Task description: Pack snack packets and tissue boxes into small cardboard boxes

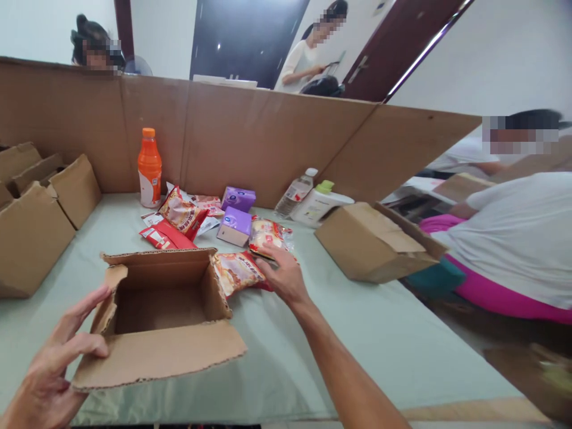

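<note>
My left hand (pixel 56 363) grips the left side of an open cardboard box (pixel 161 298), with the index finger on its side flap and the thumb on the front flap. The box's inside looks bare. My right hand (pixel 283 274) is over the snack packets to the right of the box, fingers stretched out. Its fingertips touch a red and yellow snack packet (pixel 263 232). Just below them, a second snack packet (pixel 239 271) lies against the box's right wall. Two purple tissue packs (pixel 236 225) stand behind these packets.
An orange bottle (pixel 149 170), red snack bags (pixel 181 211), a clear water bottle (pixel 295 193) and a white bottle (pixel 317 205) stand or lie at the back. Cardboard boxes flank the table at left (pixel 36 238) and right (pixel 370 244). A cardboard screen (pixel 250 137) runs behind. Several people are beyond.
</note>
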The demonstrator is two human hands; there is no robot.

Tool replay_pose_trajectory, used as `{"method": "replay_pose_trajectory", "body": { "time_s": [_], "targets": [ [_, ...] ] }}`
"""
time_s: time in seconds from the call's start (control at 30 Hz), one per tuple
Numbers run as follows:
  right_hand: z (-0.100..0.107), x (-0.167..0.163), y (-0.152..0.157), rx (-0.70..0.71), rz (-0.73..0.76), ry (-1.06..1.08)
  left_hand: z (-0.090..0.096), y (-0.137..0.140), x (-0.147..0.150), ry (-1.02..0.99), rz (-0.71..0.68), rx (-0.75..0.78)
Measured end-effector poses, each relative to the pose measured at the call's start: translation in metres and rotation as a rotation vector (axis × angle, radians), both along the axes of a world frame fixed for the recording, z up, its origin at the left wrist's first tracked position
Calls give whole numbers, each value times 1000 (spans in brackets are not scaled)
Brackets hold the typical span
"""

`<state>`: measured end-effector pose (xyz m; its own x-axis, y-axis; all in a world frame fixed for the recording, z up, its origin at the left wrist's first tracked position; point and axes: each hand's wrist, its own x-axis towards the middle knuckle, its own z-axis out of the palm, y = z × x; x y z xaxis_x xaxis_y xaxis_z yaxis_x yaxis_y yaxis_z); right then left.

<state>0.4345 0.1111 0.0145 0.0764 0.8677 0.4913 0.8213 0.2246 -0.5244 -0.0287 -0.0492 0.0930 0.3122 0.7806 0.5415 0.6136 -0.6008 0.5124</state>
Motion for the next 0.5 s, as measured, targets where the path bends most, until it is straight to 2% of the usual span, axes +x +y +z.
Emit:
{"method": "replay_pose_trajectory", "body": {
  "time_s": [0.1, 0.2, 0.3, 0.4, 0.5],
  "targets": [
    [18, -8, 52, -99, -20, -30, -11, 2, 12, -83, -11, -2],
    [28, -26, 106, -217, -92, -33, -20, -4, 29, -213, 110, -43],
    [28, -52, 149, -339, -184, -5, -23, -10, 48, -254, 255, -100],
    [24, -70, 171, -410, -259, 50, -20, -11, 58, -224, 302, -61],
    [25, -68, 170, -404, -254, 139, -17, -6, 54, -189, 237, 10]
  ]
}}
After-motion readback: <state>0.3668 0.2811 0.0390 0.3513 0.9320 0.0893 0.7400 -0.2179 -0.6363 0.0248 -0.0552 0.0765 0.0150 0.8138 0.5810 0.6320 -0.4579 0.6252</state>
